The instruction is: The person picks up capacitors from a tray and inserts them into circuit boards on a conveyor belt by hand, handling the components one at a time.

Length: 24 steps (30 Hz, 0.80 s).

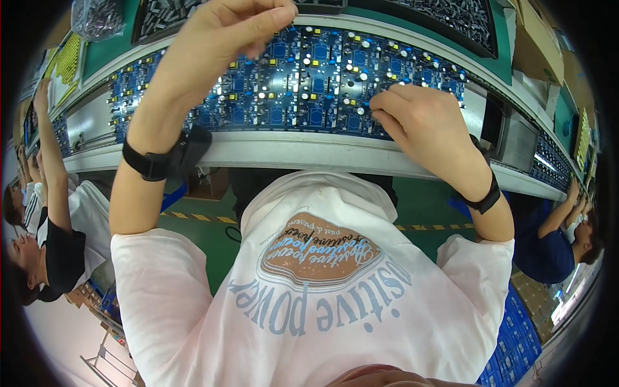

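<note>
This is a factory workshop for electronics, laid out as an assembly line. Between the left grip (248, 32) and the right grip (419, 119) lie rows of blue circuit boards (316, 84) dotted with small parts, and a pale rail (290, 145) runs along the near side of both grips. Beyond the right grip sits a black tray (495, 31) heaped with loose components (445, 11); left of the left grip is a clear bag (97, 19). Well out to either side of the grips, a person on the left (68, 238) and another person on the right (548, 251) reach to the line. On the near side of the grips, yellow-and-black striped marking (200, 217) crosses a green floor (219, 258).
</note>
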Motion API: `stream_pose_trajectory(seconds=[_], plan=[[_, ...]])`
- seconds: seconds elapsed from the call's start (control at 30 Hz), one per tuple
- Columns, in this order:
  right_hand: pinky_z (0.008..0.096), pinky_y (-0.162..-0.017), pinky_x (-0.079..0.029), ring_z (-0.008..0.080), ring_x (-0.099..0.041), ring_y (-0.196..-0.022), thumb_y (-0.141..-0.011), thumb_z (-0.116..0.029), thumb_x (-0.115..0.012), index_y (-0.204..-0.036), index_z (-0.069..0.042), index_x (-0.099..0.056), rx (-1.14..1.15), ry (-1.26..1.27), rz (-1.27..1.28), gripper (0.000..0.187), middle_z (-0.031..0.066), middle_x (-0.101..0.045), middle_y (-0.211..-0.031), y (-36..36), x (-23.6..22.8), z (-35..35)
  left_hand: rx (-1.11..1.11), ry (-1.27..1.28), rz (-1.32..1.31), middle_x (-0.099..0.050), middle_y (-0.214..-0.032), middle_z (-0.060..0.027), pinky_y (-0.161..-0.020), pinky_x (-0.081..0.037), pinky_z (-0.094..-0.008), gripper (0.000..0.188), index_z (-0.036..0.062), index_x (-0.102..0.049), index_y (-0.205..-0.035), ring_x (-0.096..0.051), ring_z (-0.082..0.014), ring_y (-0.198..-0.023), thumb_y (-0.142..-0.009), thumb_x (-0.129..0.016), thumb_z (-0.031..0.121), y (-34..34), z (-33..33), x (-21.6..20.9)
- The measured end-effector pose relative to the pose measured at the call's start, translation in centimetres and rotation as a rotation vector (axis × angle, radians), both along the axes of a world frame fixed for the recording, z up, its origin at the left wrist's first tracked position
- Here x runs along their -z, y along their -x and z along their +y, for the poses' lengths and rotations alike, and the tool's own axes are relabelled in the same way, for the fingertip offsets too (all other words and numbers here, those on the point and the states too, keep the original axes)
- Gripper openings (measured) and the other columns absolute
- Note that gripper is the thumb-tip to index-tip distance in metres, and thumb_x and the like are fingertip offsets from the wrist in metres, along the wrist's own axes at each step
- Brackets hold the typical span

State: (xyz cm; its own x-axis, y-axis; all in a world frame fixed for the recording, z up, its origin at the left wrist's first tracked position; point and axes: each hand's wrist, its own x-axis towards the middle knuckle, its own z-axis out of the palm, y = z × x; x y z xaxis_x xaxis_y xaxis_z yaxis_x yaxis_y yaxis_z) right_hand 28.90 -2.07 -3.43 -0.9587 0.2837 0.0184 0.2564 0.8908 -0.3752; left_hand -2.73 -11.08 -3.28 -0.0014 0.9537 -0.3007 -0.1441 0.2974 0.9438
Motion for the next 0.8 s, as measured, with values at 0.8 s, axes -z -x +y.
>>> stream_pose_trajectory(seconds=[0.8], plan=[[0.0409, -0.064, -0.051, 0.0315, -0.067, -0.071, -0.087, -0.005, -0.070, -0.096, -0.007, -0.069, 0.486, -0.044, -0.227, 0.009, 0.0130, -0.069, -0.083, -13.1, -2.9, 3.2, 0.024, -0.122, 0.270, -0.074, -0.104, -0.0078, -0.083, -0.057, -0.0247, 0.022, -0.0040, -0.070, -0.121, -0.072, -0.0132, -0.095, -0.101, -0.063, 0.003, -2.4, -0.3, -1.5]])
